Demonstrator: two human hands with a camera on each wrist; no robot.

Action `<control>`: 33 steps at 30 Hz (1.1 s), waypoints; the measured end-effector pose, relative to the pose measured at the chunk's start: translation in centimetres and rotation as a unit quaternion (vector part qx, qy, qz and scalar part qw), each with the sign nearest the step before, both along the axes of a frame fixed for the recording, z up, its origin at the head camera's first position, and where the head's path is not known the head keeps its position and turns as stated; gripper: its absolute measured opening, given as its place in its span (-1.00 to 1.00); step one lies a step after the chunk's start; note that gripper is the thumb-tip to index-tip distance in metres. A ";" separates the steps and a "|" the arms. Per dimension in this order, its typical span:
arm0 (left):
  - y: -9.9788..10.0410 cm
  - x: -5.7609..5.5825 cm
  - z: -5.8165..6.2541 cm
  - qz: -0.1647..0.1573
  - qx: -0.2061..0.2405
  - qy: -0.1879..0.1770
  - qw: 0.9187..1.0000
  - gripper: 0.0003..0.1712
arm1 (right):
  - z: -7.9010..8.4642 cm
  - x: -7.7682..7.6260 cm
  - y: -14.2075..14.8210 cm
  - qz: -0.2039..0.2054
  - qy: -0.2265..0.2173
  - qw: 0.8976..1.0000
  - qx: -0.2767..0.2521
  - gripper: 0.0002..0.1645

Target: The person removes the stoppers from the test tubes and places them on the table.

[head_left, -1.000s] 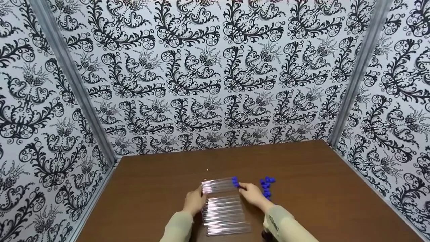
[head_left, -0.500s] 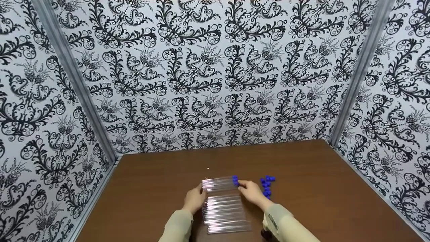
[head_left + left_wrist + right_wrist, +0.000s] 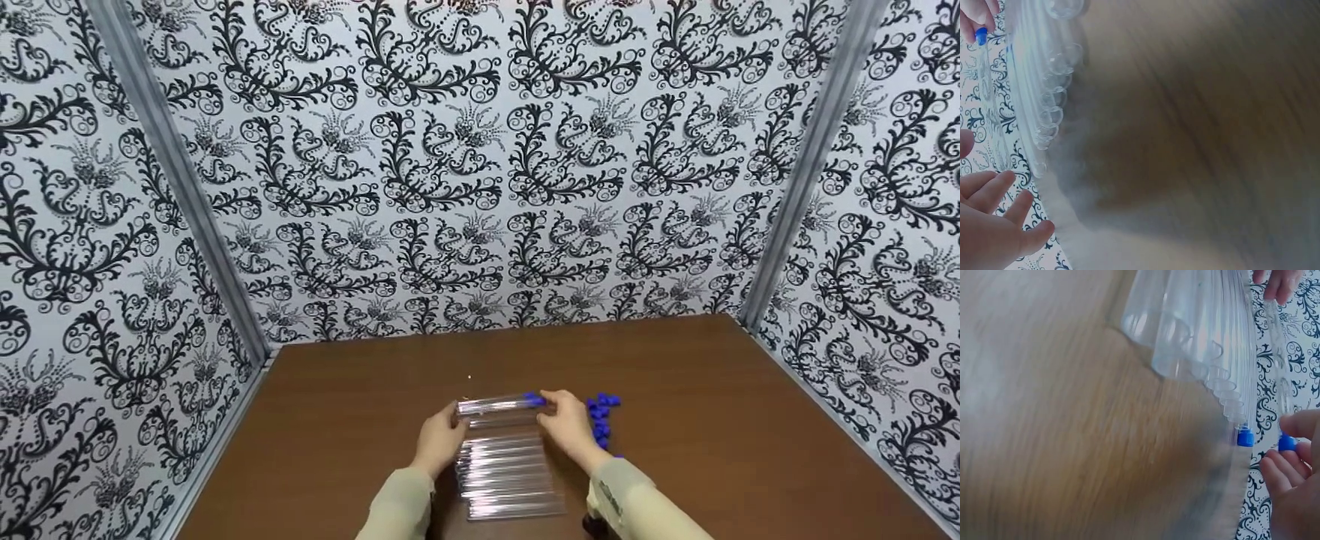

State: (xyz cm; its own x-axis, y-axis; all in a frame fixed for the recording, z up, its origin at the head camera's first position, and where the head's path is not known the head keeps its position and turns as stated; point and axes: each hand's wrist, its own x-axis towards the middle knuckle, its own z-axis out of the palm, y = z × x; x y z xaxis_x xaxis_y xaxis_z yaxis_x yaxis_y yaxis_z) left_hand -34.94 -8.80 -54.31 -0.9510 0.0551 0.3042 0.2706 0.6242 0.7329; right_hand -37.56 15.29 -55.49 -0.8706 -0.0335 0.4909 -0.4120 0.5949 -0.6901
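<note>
A clear test tube [image 3: 499,406] with a blue cap [image 3: 1287,442] is held level between both hands, raised off the table in the wrist views. The right hand [image 3: 568,422] pinches it at the capped end, thumb and fingers around the cap. At the opposite end the left hand [image 3: 439,440] holds the tube by its tip; its other fingers [image 3: 1019,208] are spread. Below lies a row of uncapped clear tubes [image 3: 506,472] side by side on the table. At that row's far side, a blue cap [image 3: 1245,436] sits on another tube.
Loose blue caps [image 3: 601,421] lie in a cluster right of the right hand. The brown table [image 3: 360,382] is bounded by patterned walls [image 3: 450,225] with grey corner posts [image 3: 795,165]. A small dark object [image 3: 595,523] shows under the right sleeve.
The right hand has moved slightly up and now grips the capped end, which it stood beside before. A tube has been lifted away from the other capped ones, with the left hand following.
</note>
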 end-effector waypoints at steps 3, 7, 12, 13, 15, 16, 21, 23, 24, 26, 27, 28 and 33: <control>0.0 0.1 0.3 0.001 0.017 0.008 1.000 -0.46 | 0.0 -0.1 -0.1 -0.011 0.032 0.999 -0.001 -0.51; 0.1 0.1 0.7 0.001 0.022 0.041 0.999 -0.47 | 0.3 -0.3 0.3 -0.018 0.065 0.998 0.017 -0.61; -0.1 0.5 1.2 0.019 -0.028 0.102 0.994 -0.49 | 1.0 -0.1 0.4 -0.009 0.084 0.995 0.057 -0.72; -0.2 0.7 1.3 0.025 -0.039 0.113 0.993 -0.50 | 1.1 0.0 0.3 -0.006 0.084 0.994 0.064 -0.73; -0.4 0.9 1.5 0.037 -0.063 0.130 0.989 -0.53 | 1.2 0.3 0.1 0.003 0.083 0.994 0.074 -0.74; -0.6 0.9 1.5 0.042 -0.079 0.140 0.986 -0.57 | 1.2 0.4 0.0 0.007 0.079 0.994 0.077 -0.74; -1.3 0.8 1.7 0.057 -0.155 0.182 0.969 -0.76 | 1.7 0.9 0.0 0.033 0.052 0.993 0.097 -0.76; -1.4 0.7 1.7 0.057 -0.181 0.198 0.962 -0.79 | 2.0 1.1 0.3 0.040 0.037 0.992 0.111 -0.75; -1.4 0.6 1.7 0.055 -0.195 0.207 0.957 -0.79 | 2.1 1.1 0.4 0.041 0.028 0.992 0.119 -0.75; -1.4 0.6 1.7 0.048 -0.218 0.225 0.948 -0.78 | 2.3 1.2 0.7 0.044 0.011 0.990 0.133 -0.73; -1.4 0.6 1.7 0.043 -0.230 0.235 0.943 -0.77 | 2.4 1.2 0.9 0.047 0.008 0.989 0.141 -0.73; -1.3 0.6 1.7 0.039 -0.242 0.245 0.938 -0.77 | 2.5 1.2 1.1 0.048 0.002 0.988 0.145 -0.72; -0.9 0.5 1.7 0.029 -0.304 0.298 0.904 -0.74 | 2.9 1.3 1.7 0.060 0.004 0.985 0.160 -0.71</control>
